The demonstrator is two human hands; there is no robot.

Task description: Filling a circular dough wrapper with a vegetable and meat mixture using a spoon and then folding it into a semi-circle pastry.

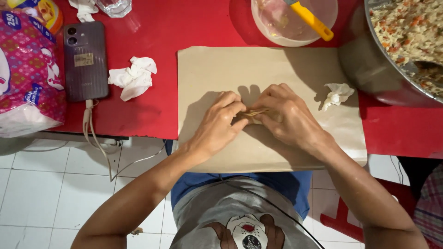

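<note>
Both hands meet at centre frame over the brown paper sheet [277, 152]: left hand [217, 124] and right hand [288, 117] have fingers curled in together, pinched on a small folded brown parcel [256, 114] that sits between the fingertips, on the paper, slightly above the sheet's middle. What's inside the parcel is hidden by the fingers. My read: this is a fold/tuck of the parcel's end. To do it well, keep both thumbs pressing the flap flat, hold tension even on both sides so the fold doesn't spring open, and keep the parcel down on the sheet rather than lifted. Containers: large metal pot [392, 64] at upper right, cut off by the frame, holds a pale noodle or rice mix flecked with orange and green bits, with a utensil partly buried in it. Clear plastic bowl [277, 32] at top centre is mostly empty, just smears, with a yellow-handled tool [314, 20] resting in it. Pink patterned plastic pack [25, 69] at far left, contents not visible. Also on the red table [161, 92]: dark phone [85, 60] with a cable at upper left, crumpled tissue [134, 76] beside it, a smaller tissue wad [337, 94] on the paper right of the hands.
</note>
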